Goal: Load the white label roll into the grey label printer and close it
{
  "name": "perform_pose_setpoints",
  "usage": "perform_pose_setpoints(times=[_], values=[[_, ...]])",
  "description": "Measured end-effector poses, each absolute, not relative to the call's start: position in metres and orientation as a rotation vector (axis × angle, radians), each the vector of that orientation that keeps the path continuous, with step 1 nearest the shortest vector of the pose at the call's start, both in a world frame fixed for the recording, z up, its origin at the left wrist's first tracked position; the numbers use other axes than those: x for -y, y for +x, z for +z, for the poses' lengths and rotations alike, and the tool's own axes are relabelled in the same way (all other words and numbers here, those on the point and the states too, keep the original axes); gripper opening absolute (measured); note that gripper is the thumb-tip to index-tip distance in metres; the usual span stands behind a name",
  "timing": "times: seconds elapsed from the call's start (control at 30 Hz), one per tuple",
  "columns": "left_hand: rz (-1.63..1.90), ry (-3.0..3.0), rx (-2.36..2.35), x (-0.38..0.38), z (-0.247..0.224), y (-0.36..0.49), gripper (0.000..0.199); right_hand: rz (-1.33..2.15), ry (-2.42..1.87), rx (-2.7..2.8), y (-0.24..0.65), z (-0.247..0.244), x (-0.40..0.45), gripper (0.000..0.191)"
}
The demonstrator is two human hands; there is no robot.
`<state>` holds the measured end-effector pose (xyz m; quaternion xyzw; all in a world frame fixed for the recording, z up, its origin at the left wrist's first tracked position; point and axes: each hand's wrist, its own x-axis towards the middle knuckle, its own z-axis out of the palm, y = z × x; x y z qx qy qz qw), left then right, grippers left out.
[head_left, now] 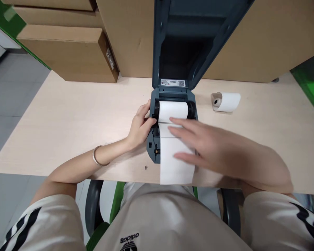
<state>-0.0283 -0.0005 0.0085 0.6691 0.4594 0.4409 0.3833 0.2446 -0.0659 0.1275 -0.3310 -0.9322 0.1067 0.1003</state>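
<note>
A dark grey label printer (pixel 172 93) stands on the table with its lid (pixel 191 31) raised. Inside it sits a white paper roll (pixel 173 111), and a strip of paper (pixel 176 164) runs from it toward me, past the table's front edge. My left hand (pixel 141 127) holds the printer's left side, thumb on the rim by the roll. Fingers spread and slightly blurred, my right hand (pixel 196 141) is over the strip, its fingertips at the paper just below the roll; whether they press on it I cannot tell. It hides the printer's right front part.
A small, partly unwound paper roll (pixel 226 101) lies on the table (pixel 81 115) to the right of the printer. Cardboard boxes (pixel 68 52) stand at the back left, and a large cardboard panel (pixel 246 48) is behind the printer. Chair arms (pixel 92 205) show below the table edge.
</note>
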Motion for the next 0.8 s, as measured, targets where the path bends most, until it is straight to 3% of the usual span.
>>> perform_pose_setpoints(times=[0.13, 0.23, 0.43, 0.6, 0.8], values=[[1.132, 1.690, -1.187, 0.000, 0.008, -0.029, 0.080, 0.371, -0.905, 2.912, 0.241, 0.118, 0.102, 0.087], [1.124, 1.688, -1.190, -0.001, 0.006, -0.031, 0.076, 0.335, -0.893, 2.898, 0.235, 0.106, 0.106, 0.089], [1.160, 1.676, -1.136, -0.002, -0.004, -0.032, 0.073, 0.371, -0.785, 2.888, 0.251, 0.122, 0.091, 0.073], [1.172, 1.693, -1.096, -0.006, -0.013, -0.034, 0.076, 0.420, -0.946, 2.732, 0.268, 0.145, 0.068, 0.056], [1.116, 1.729, -1.133, -0.005, -0.001, -0.034, 0.073, 0.641, -0.751, 2.803, 0.250, 0.114, 0.066, 0.069]])
